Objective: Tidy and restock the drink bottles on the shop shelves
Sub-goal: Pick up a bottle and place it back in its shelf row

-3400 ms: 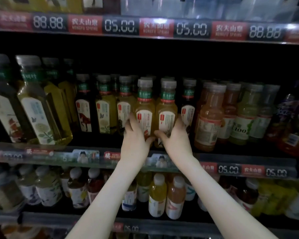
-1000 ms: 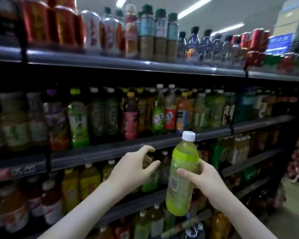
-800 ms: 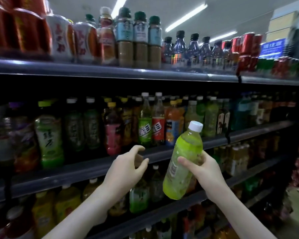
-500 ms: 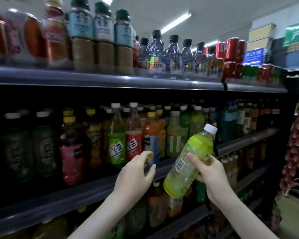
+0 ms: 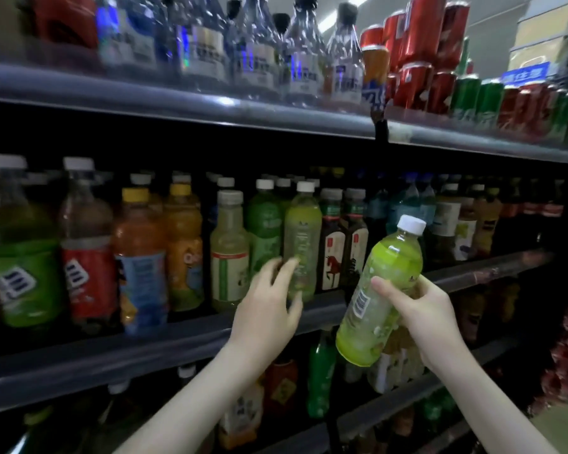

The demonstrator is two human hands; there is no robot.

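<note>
Fingers (image 5: 385, 285) of the right hand (image 5: 430, 319) stay clamped on the tilted lime-green plastic white-capped bottle (image 5: 391, 257), just right of the matching pale-green shelved bottle (image 5: 302, 234), which the left hand (image 5: 266, 309), fingers apart, has now reached for, so its row seems found.

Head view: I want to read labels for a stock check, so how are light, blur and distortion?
In the head view the light is dim, with shadow under the top shelf and glare on its edge; motion blur smears the clear bottles above and the left hand; the green bottle in the right hand is sharpest; the wide lens bends the middle shelf.
</note>
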